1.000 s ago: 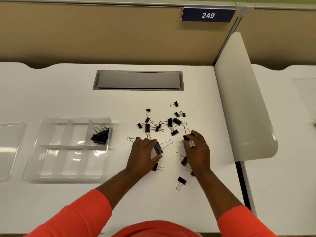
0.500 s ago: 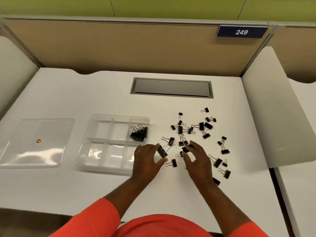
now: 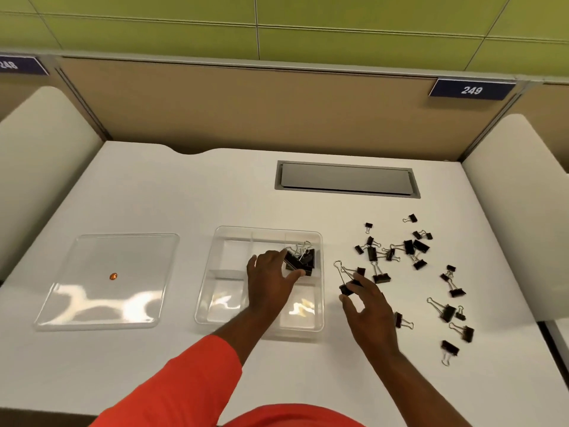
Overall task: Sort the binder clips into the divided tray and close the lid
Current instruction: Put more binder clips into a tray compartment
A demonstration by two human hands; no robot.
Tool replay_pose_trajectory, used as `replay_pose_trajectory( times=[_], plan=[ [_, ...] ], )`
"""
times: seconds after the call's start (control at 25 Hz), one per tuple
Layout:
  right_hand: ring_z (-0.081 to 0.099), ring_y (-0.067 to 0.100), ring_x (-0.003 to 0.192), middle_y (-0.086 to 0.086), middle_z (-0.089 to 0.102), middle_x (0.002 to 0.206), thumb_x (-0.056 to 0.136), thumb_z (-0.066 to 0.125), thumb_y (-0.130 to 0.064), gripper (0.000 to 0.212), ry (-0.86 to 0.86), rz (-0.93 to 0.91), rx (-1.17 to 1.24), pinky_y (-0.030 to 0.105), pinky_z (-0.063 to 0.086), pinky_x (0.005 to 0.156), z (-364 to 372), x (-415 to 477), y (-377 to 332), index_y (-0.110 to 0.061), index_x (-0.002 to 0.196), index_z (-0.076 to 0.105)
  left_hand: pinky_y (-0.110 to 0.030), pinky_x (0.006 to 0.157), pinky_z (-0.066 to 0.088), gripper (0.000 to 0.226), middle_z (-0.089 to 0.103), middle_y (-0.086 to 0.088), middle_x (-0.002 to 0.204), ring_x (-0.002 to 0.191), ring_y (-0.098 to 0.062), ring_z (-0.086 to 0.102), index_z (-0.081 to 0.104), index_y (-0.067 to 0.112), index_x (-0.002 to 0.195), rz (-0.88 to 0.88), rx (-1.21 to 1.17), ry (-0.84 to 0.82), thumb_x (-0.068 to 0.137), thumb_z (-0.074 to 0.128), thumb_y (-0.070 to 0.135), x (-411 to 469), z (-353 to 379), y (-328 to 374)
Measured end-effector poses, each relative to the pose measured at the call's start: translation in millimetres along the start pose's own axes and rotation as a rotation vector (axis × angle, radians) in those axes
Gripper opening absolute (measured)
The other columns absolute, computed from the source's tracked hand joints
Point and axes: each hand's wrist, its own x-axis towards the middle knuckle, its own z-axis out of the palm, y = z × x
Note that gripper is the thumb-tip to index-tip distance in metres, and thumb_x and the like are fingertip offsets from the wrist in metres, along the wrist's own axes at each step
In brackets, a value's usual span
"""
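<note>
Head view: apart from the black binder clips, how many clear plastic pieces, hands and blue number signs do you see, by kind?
Clear plastic divided tray: 1
Clear plastic flat lid: 1
Hands: 2 (left hand, right hand)
Blue number signs: 2 ("248", "249")
Total: 6

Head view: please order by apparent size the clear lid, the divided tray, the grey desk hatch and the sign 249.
1. The clear lid and the divided tray: alike, I cannot rank them.
2. The grey desk hatch.
3. The sign 249, though it is farthest from the camera.
</note>
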Motion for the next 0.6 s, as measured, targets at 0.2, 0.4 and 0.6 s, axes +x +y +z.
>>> replay_pose_trajectory(
  times=[0.2,0.4,0.6],
  plan=[
    [0.051,0.002,0.129,-0.013,0.058,0.138,0.087,0.077,-0.020,0.023,0.045,0.032,-0.026,0.037,0.058,0.085,23,4,-18,-0.026,0.109,0.072,-0.042,0.116,0.015,0.072,0.064,0.006,0.121,0.122,-0.016,0.051,0.058,0.024,0.133,0.004,0.002,-0.199,0.076,0.066,0.068,17,-2,-4],
    [0.051,0.001,0.128,-0.013,0.058,0.138,0.089,0.075,-0.023,0.022,0.040,0.030,-0.075,0.026,0.049,0.096,41,10,-40,-0.025,0.110,0.072,-0.048,0.117,0.007,0.046,0.060,0.006,0.134,0.134,-0.020,0.043,0.071,0.033,0.113,0.207,0.056,-0.203,0.086,0.055,0.066,13,0,-26],
    [0.055,0.003,0.125,-0.011,0.059,0.138,0.091,0.072,-0.027,0.024,-0.026,-0.027,-0.118,0.028,0.050,0.098,67,28,-53,-0.025,0.115,0.071,-0.055,0.119,0.007,0.063,0.039,0.001,0.155,0.149,-0.020,0.022,0.058,0.030,0.134,0.251,0.104,-0.239,0.091,0.033,0.069,9,-7,-37]
  ],
)
